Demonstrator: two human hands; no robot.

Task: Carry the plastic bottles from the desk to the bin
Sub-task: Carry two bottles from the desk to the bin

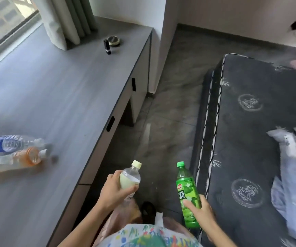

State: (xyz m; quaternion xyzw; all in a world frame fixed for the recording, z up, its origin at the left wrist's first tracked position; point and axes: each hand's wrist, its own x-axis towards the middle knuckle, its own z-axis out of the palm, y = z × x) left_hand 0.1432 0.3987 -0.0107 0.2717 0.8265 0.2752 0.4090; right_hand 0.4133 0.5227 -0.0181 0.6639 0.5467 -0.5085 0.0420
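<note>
My left hand [116, 190] grips a clear bottle with a pale yellow cap and label [131, 176], held upright over the floor just off the desk's edge. A green tea bottle with a green cap [187, 191] stands upright in my right hand [199, 210], close to the mattress side. Two more plastic bottles lie on their sides on the grey desk [58, 97] at the far left: a clear one with a blue label [9, 143] and an orange-tinted one [18, 160] right beside it. No bin is in view.
A dark mattress [250, 139] with light blue bedding [293, 175] fills the right side. Between it and the desk runs a narrow strip of dark tiled floor [170, 104]. A black lipstick [107, 46] and a round compact [114, 41] stand at the desk's far end near the curtain.
</note>
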